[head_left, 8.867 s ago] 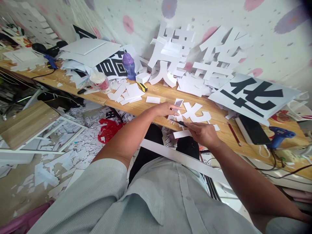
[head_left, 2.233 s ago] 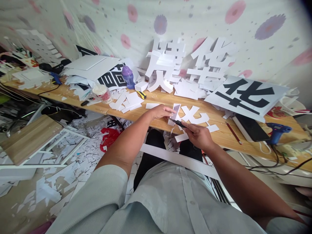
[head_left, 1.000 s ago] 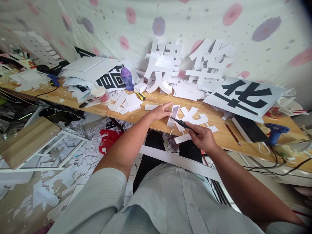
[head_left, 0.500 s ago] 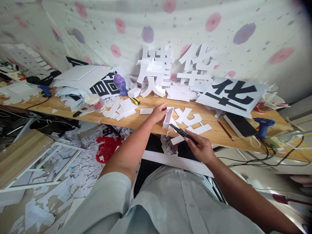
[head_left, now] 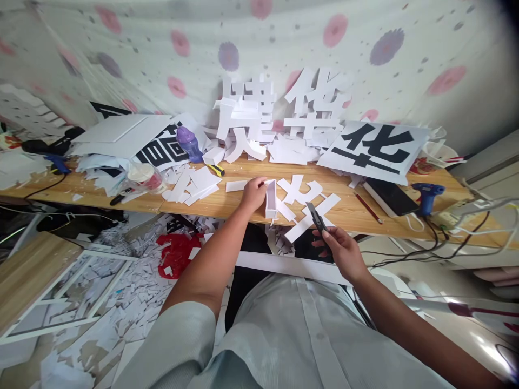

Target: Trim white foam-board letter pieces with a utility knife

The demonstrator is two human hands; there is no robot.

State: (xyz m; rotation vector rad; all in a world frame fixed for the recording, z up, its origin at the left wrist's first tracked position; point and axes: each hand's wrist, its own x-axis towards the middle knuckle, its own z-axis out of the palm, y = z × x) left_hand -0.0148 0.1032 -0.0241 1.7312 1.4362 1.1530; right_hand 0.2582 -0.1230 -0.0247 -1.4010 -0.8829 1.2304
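Observation:
My left hand is closed on the side of a small open white foam-board box near the table's front edge. In my right hand is a black utility knife, its blade pointing up and away from me, apart from the box. Just right of the box lie white cut-out pieces, one of them X-shaped. A white strip juts over the table edge near the knife. Another flat white strip lies left of my left hand.
White built-up characters stand against the curtain. A sheet with black characters, a blue glue gun, a pencil and a phone are at right. A purple bottle, yellow cutter and plastic cup are left. Scraps cover the floor.
My right hand has drawn the knife away from the box toward the right, and its blade now points more upward. My left hand stays on the box. The view has shifted slightly.

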